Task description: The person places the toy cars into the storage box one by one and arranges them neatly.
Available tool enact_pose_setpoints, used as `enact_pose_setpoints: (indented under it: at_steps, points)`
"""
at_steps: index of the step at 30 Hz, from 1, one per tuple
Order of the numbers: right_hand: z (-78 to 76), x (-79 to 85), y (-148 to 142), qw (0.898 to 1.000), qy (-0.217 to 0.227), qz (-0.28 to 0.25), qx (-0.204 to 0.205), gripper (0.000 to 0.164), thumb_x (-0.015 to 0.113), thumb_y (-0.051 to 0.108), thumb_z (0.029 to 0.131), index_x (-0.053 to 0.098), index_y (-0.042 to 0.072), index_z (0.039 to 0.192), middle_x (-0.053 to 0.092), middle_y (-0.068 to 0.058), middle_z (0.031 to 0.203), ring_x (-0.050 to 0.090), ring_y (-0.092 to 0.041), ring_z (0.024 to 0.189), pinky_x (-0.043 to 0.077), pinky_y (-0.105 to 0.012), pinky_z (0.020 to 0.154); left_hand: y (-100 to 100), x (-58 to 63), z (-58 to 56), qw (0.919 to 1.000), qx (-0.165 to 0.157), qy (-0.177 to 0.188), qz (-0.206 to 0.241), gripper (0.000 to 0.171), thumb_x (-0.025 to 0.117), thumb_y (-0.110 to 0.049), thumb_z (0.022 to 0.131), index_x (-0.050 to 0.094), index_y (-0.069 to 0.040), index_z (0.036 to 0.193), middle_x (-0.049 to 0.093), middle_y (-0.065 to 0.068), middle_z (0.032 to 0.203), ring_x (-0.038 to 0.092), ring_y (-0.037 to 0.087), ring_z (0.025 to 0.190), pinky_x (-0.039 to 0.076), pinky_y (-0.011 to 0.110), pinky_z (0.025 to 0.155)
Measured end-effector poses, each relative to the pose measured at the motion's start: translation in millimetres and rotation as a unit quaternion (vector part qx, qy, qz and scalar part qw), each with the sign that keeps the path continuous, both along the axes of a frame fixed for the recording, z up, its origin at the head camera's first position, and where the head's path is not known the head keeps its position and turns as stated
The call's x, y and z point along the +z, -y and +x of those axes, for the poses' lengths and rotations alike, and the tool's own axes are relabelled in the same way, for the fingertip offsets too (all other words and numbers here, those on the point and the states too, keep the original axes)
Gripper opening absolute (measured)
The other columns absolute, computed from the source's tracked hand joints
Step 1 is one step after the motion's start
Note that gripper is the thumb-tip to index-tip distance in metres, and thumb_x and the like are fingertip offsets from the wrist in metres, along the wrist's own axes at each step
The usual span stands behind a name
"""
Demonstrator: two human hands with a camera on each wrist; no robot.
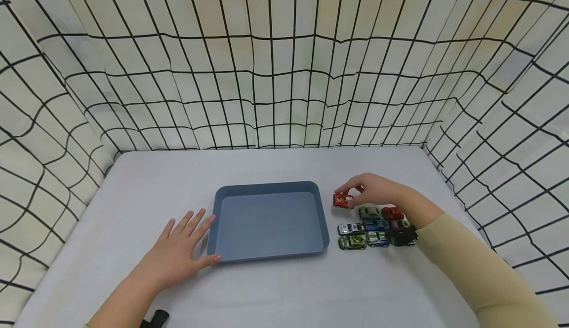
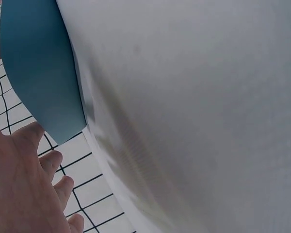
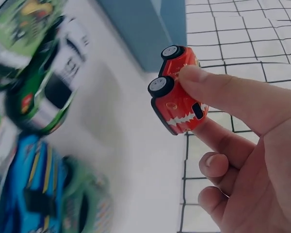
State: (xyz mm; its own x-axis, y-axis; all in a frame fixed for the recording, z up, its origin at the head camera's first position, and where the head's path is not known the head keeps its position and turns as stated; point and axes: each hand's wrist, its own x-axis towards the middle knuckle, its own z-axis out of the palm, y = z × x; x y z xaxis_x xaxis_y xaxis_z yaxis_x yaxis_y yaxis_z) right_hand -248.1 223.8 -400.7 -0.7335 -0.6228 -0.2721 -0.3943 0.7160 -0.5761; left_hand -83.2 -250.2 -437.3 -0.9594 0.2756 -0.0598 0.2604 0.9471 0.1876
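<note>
Between thumb and fingers, my right hand (image 1: 373, 189) pinches a small red toy car (image 3: 177, 92); in the head view it is right of the blue-grey tray (image 1: 271, 258). Black wheels and a white zigzag mark show on the car in the right wrist view. Just below that hand, several toy cars (image 1: 352, 242) stand grouped on the white table. My left hand (image 1: 178, 254) spreads its fingers at the tray's left edge, thumb by the near left corner. The left wrist view shows its fingers (image 2: 51, 162) beside the tray's wall (image 2: 39, 68).
A white cloth (image 1: 275, 293) covers the table. Black-lined white netting or sheeting (image 1: 284, 71) rises behind and on both sides. A black object (image 1: 157, 318) lies at the near edge, by the left forearm. The right forearm passes over the right end of the car group.
</note>
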Motion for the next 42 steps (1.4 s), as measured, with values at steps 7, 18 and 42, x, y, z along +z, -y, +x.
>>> enact_pose_setpoints:
  at_steps: [7, 18, 42]
  points:
    - [-5.6, 9.8, 23, 1.0, 0.012, -0.014, 0.021, 0.042, 0.076, 0.025, 0.088, 0.069, 0.024, 0.129, 0.068, 0.006, 0.115, 0.056, -0.021, 0.09, 0.049, -0.037, 0.076, -1, 0.6, -1.6, 1.0, 0.0, -0.001, 0.003, 0.103, 0.05, -0.082, 0.08, 0.032, -0.016, 0.157, 0.025, 0.016, 0.162, 0.019, 0.042, 0.148, 0.01, 0.067, 0.115]
    - [-9.6, 19.4, 79, 0.998, 0.016, -0.028, 0.051, 0.041, 0.079, 0.027, 0.086, 0.07, 0.026, 0.126, 0.066, 0.007, 0.114, 0.053, -0.019, 0.091, 0.047, -0.032, 0.072, -3, 1.6, -3.6, 1.0, 0.0, -0.001, 0.004, 0.103, 0.053, -0.081, 0.08, 0.032, -0.015, 0.156, 0.025, 0.017, 0.161, 0.018, 0.042, 0.148, 0.01, 0.067, 0.115]
    - [8.9, -10.9, 198, 0.984, 0.059, -0.003, 0.169, 0.041, 0.077, 0.025, 0.089, 0.068, 0.022, 0.129, 0.067, 0.011, 0.102, 0.06, -0.008, 0.095, 0.05, -0.023, 0.081, -4, 1.1, -2.7, 0.9999, 0.009, 0.004, -0.003, 0.105, 0.056, -0.08, 0.079, 0.033, -0.012, 0.156, 0.027, 0.018, 0.16, 0.019, 0.043, 0.147, 0.01, 0.068, 0.115]
